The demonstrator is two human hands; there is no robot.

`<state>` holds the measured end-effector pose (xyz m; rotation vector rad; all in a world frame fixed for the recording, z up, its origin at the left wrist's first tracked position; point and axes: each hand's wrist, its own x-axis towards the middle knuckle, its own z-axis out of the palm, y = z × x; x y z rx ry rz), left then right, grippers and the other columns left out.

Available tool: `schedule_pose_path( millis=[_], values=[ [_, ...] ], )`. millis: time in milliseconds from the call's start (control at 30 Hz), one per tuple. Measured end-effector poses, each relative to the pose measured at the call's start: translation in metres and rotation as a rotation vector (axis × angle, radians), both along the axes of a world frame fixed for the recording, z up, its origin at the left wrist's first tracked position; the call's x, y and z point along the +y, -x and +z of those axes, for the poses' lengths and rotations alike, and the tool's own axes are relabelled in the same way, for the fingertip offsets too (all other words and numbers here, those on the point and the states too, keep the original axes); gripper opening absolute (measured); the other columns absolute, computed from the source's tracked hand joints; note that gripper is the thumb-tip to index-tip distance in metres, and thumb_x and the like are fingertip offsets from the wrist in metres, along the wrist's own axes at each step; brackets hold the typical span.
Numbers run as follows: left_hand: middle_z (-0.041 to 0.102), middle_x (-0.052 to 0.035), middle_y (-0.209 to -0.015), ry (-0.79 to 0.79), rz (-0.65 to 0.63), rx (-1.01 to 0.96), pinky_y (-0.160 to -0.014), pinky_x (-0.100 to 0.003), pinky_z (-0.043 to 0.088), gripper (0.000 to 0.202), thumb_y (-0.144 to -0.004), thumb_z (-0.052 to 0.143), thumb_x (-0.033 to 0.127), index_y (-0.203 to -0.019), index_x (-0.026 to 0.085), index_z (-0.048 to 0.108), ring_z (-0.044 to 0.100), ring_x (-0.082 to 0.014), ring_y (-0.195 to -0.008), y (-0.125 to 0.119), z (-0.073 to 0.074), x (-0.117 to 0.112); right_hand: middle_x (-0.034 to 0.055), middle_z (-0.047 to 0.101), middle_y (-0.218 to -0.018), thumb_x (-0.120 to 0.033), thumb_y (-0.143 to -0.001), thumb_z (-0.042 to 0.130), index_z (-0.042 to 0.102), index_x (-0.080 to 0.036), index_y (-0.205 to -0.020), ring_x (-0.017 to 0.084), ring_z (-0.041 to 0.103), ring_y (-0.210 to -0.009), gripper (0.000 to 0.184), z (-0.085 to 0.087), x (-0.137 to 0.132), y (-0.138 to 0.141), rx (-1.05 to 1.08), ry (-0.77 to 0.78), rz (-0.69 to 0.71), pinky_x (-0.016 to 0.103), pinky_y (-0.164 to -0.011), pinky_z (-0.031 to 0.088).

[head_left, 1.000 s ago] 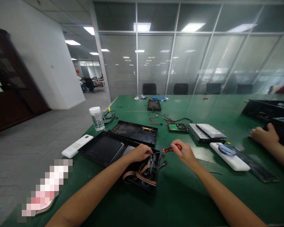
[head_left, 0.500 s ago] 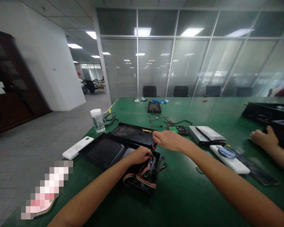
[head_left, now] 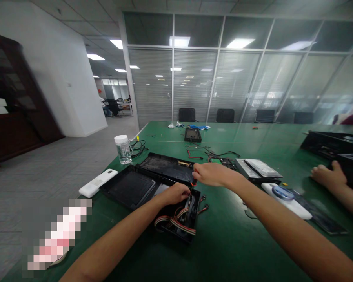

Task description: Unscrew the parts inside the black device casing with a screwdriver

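Observation:
My right hand is closed around a screwdriver, whose orange-red part shows below the fist. The screwdriver points down toward the inner right end of an open black case. Close by the screwdriver's lower end, my left hand is pinched over the case; what its fingertips hold, if anything, is hidden. Striped ribbon cables loop out over the case's near end. To the left lies the case's flat black part, and a dusty black panel sits just behind.
A clear bottle and a white power bank-like device are on the left. Stacked drives, a white device and a dark phone-like slab lie right. Another person's hand rests by a black chassis.
My right hand has shifted very slightly, with less of the screwdriver showing beneath it. My left hand keeps its pinch in the same place. The whole view has moved a little.

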<state>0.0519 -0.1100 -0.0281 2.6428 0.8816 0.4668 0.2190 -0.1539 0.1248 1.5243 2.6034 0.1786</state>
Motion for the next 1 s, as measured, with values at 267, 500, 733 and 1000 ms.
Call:
schedule_pose_path(
  millis=[267, 500, 733, 1000],
  values=[
    [0.066, -0.0013, -0.084, -0.011, 0.009, 0.027, -0.073, -0.019, 0.041, 0.016, -0.078, 0.051, 0.011, -0.085, 0.016, 0.064, 0.059, -0.0128, -0.078, 0.0, 0.002, -0.002, 0.0179, 0.065, -0.089, -0.053, -0.088, 0.018, 0.063, -0.012, -0.089, 0.028, 0.061, -0.085, 0.06, -0.007, -0.002, -0.005, 0.037, -0.042, -0.007, 0.035, -0.071, 0.04],
    [0.063, -0.0033, -0.088, -0.127, -0.037, 0.055, -0.078, -0.021, 0.04, 0.016, -0.081, 0.05, 0.012, -0.091, 0.016, 0.062, 0.057, -0.0143, -0.084, 0.0, 0.005, -0.008, 0.0054, 0.06, -0.069, -0.055, -0.086, 0.028, 0.059, -0.017, -0.078, 0.016, 0.056, -0.063, 0.05, -0.049, 0.015, -0.055, 0.595, 0.056, 0.008, 0.028, -0.061, 0.04],
    [0.063, -0.0057, -0.091, -0.211, 0.015, 0.142, -0.083, -0.024, 0.041, 0.016, -0.083, 0.05, 0.017, -0.093, 0.016, 0.063, 0.056, -0.0158, -0.089, 0.018, 0.018, 0.005, 0.0009, 0.055, -0.079, -0.049, -0.076, 0.053, 0.054, -0.02, -0.1, 0.008, 0.047, -0.052, 0.038, -0.139, 0.023, -0.123, 1.706, 0.587, -0.211, 0.029, -0.06, 0.046],
    [0.067, -0.0063, -0.08, -0.154, 0.216, 0.484, -0.075, -0.024, 0.045, 0.016, -0.072, 0.056, 0.011, -0.08, 0.017, 0.068, 0.061, -0.0175, -0.08, 0.057, 0.025, 0.027, -0.0027, 0.042, -0.069, -0.037, -0.076, 0.056, 0.044, -0.018, -0.067, 0.01, 0.042, -0.059, 0.024, -0.145, 0.006, -0.078, 1.444, 0.27, 0.048, 0.025, -0.059, 0.039]
  ],
)
